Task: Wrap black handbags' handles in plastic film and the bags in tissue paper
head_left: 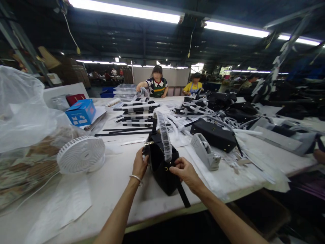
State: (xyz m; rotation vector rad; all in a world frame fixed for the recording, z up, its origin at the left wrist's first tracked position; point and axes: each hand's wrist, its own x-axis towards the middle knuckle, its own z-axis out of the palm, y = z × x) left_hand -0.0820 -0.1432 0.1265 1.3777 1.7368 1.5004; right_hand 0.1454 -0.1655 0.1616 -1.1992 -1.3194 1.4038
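A black handbag (pixel 162 171) with gold hardware stands on the white table right in front of me. Its handle (pixel 165 139) rises in an arch, wrapped in clear plastic. My left hand (pixel 140 164), a bangle at the wrist, grips the bag's left edge near a metal buckle. On the other side, the fingers of my right hand (pixel 185 173) pinch the bag's right edge beside a gold ring. A black strap (pixel 183 196) hangs down from that side toward the table's front edge. The bag's mouth faces left and upward, dark inside.
Right of the bag stand a grey tape dispenser (pixel 205 152) and another black bag (pixel 213 134). A white fan (pixel 81 154), a blue box (pixel 80 112) and a large plastic sack (pixel 27 142) are at left. Wrapped straps (pixel 139 115) lie stacked behind; two people (pixel 157 83) work across the table.
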